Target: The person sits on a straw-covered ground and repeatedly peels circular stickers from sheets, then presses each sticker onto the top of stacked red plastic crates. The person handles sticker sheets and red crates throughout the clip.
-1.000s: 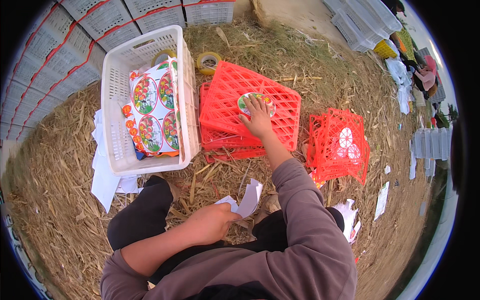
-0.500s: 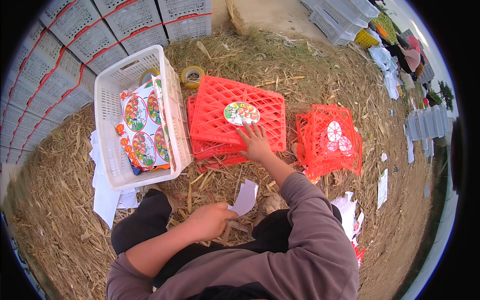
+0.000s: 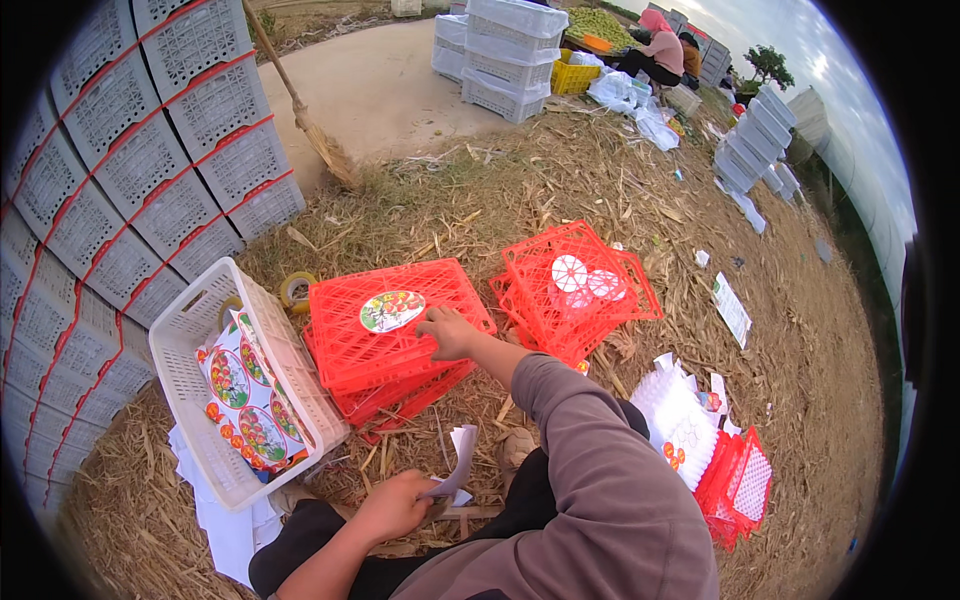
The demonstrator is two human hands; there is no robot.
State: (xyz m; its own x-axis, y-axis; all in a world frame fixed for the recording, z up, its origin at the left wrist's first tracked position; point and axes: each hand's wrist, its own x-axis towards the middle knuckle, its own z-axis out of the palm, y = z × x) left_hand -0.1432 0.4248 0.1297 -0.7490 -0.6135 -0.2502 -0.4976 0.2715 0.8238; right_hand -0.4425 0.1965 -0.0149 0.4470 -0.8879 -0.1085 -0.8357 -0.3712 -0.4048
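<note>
My right hand [image 3: 450, 333] rests on the top of a stack of red lattice plastic lids [image 3: 420, 290], its fingers slightly bent and holding nothing. Just left of its fingertips, an oval sticker with a printed fruit picture [image 3: 392, 312] lies on the topmost lid. Lower down, near my knees, my left hand [image 3: 396, 507] is closed on a curled piece of white paper [image 3: 460, 468]. A white plastic basket [image 3: 333, 425] stands left of the lids. Inside it are printed sticker sheets [image 3: 250, 392] with round fruit pictures.
A second pile of red lattice lids [image 3: 580, 290] with white ovals sits to the right. Tape rolls [image 3: 297, 291] lie behind the basket. Grey crates [image 3: 180, 150] are stacked at left, beside a broom [image 3: 320, 145]. White netting [image 3: 668, 405] and red pieces [image 3: 735, 490] lie right. People [image 3: 660, 45] sit far off.
The view has tilted up and turned right. My right hand's fingers, spread over the sticker's edge before, now bend beside it. My left hand still holds the paper.
</note>
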